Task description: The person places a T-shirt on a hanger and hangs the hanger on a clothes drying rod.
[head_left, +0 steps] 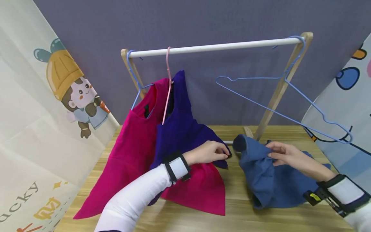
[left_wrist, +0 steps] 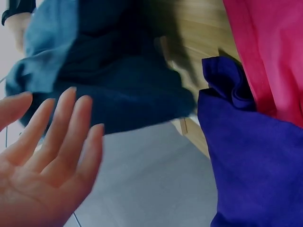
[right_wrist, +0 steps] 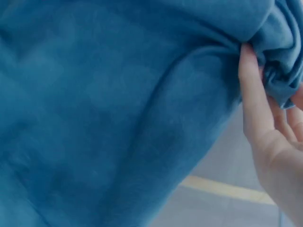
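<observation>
The blue garment (head_left: 292, 187) lies bunched over the right of the bench (head_left: 237, 199); the right hand (head_left: 294, 158) pinches its far-left part, while the left hand (head_left: 208, 152), fingers relaxed and empty, hovers just left of it.

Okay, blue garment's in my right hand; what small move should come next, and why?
Probably bring your left hand over to steady the blue garment: only your right hand pinches it, your left holds nothing, and the rightmost blue hanger on the white rail hangs bare.
</observation>
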